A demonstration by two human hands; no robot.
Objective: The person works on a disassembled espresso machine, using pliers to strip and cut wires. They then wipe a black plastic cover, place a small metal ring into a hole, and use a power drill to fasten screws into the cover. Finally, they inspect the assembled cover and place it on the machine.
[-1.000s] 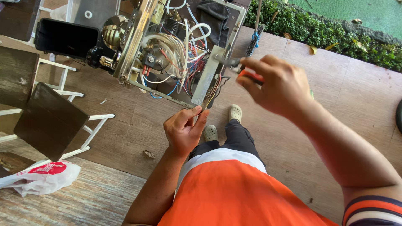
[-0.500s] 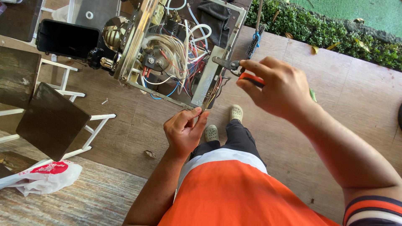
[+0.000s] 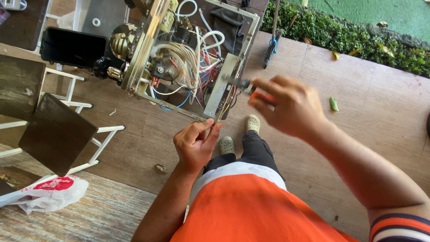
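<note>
An opened machine [image 3: 179,58] with a metal frame, brass parts and many white, red and blue wires stands in front of me. My left hand [image 3: 195,145] pinches thin wires that hang from the frame's lower corner. My right hand [image 3: 286,105] grips an orange-handled plier-like tool [image 3: 251,89] whose dark metal tip sits against the frame's grey side plate [image 3: 224,85]. The hand is blurred.
Two white stools with dark square tops [image 3: 56,132] stand to the left. A white and red plastic bag [image 3: 45,192] lies at the lower left. A brush [image 3: 271,45] lies on the wooden deck by a low hedge [image 3: 349,38]. My feet [image 3: 239,134] are below the machine.
My right hand has moved left and down with the tool, bringing its tip to the machine's side plate. My left hand has stayed on the wires.
</note>
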